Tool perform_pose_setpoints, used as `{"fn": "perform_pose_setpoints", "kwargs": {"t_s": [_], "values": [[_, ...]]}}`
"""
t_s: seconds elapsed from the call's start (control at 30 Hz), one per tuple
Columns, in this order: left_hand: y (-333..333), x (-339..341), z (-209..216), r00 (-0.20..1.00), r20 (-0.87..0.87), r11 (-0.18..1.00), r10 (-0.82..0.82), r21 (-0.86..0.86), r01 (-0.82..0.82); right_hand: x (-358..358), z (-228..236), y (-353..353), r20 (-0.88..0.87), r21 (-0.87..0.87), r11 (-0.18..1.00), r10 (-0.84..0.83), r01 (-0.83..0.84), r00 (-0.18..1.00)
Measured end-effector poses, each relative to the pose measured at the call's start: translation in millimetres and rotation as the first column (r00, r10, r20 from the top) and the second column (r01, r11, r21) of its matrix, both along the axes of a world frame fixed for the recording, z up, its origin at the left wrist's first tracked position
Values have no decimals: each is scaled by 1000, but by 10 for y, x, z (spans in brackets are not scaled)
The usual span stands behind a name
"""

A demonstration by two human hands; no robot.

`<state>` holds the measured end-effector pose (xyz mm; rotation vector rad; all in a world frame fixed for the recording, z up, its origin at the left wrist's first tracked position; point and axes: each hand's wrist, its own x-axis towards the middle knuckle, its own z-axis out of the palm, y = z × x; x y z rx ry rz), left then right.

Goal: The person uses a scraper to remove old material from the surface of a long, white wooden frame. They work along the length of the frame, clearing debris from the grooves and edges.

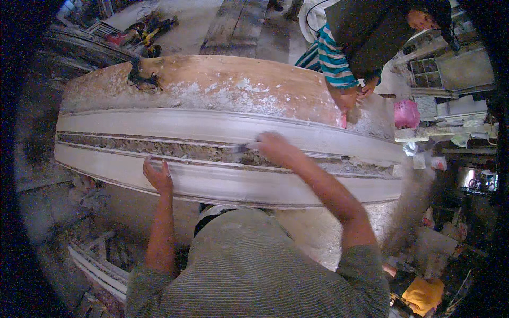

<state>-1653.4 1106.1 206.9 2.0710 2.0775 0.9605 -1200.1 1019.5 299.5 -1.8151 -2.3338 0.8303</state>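
Observation:
Two long white moulded strips lie side by side across the worktable: the near strip (222,183) and the far strip (185,123). Between them runs a gap (196,150) full of greyish crumbly debris. My left hand (158,177) rests on the near strip, its thumb and fingers apart at the strip's inner edge. Over the gap, my right hand (273,150) is closed round a small dark-ended tool (245,148); motion blurs both, so the tool's kind cannot be made out.
Across the wooden tabletop (180,71), spotted with white flakes, a co-worker in a striped sleeve (336,58) leans in, hands at the far right edge. A dark tangled bundle (142,79) lies far left. A pink bag (406,114) and cluttered shelves stand right; an orange cloth (422,295) is lower right.

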Motion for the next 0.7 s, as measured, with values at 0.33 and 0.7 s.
{"fn": "perform_pose_setpoints", "kwargs": {"t_s": [0.33,0.7], "values": [[-47,-6,-49,992,117,998,-44,58,38,538,-140,-727,69,76,997,-19,14,997],[-28,55,86,993,115,999,-1,-34,5,1666,84,-1113,230,5,997,69,-72,971]]}}
